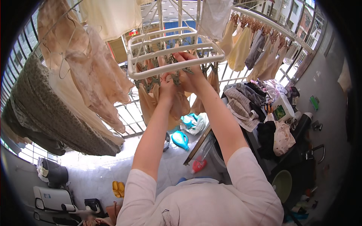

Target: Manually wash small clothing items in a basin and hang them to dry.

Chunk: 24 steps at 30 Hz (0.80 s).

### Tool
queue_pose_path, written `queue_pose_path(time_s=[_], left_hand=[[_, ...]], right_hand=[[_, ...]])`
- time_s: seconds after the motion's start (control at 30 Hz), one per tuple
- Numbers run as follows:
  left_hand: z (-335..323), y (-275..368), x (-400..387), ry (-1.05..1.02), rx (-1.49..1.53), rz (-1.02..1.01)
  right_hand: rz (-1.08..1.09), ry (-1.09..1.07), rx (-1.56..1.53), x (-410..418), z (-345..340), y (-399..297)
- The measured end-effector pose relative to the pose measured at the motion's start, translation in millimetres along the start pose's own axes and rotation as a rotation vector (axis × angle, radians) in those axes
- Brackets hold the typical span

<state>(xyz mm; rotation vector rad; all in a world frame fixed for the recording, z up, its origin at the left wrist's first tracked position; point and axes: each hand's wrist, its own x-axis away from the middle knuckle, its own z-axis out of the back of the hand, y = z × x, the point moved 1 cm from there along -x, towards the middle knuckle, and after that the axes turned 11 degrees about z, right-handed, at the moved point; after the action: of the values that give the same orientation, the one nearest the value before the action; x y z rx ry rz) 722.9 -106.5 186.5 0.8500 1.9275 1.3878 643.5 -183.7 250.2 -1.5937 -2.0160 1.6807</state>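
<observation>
A white multi-bar drying hanger [175,65] with grey-green clothespins [176,78] hangs at chest height before me. Small beige garments [150,99] are clipped beneath it. My left hand [167,84] is raised under the front bar, its fingers bent at the clothespins and a beige garment; the exact hold is partly hidden. Reaching between the front bars, my right hand [190,63] has its fingers at the pins and cloth, with thumb and forefinger close together. Whether it pinches a pin or fabric cannot be made out.
Large garments [93,73] hang at left, and a second rack [271,19] with clipped clothes hangs at upper right. A clothes pile [246,99] lies on the right-hand counter. A blue bottle [180,139], a red bottle [199,165] and yellow slippers [118,189] are on the floor.
</observation>
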Motion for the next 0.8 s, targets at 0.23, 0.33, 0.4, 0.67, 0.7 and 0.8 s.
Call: queue_pose_path(time_s=[0.23,0.33,0.4,0.67,0.7,0.8], left_hand=[[33,10,-10,-0.064,0.030,0.067],[45,14,-10,-0.163,0.003,-0.002],[54,22,-3,-0.177,0.013,0.009],[69,22,-7,-0.216,-0.339,-0.160],[67,21,-7,-0.220,-0.336,-0.157],[55,18,-6,-0.109,-0.471,-0.295]], right_hand=[[-0.112,-0.168,-0.065,-4,-6,-9],[-0.146,-0.066,-0.356,1,-11,6],[-0.137,-0.047,-0.312,6,-17,7],[0.026,-0.056,-0.226,5,-20,15],[0.067,-0.054,-0.259,7,-18,14],[0.072,-0.063,-0.258,9,-12,9]])
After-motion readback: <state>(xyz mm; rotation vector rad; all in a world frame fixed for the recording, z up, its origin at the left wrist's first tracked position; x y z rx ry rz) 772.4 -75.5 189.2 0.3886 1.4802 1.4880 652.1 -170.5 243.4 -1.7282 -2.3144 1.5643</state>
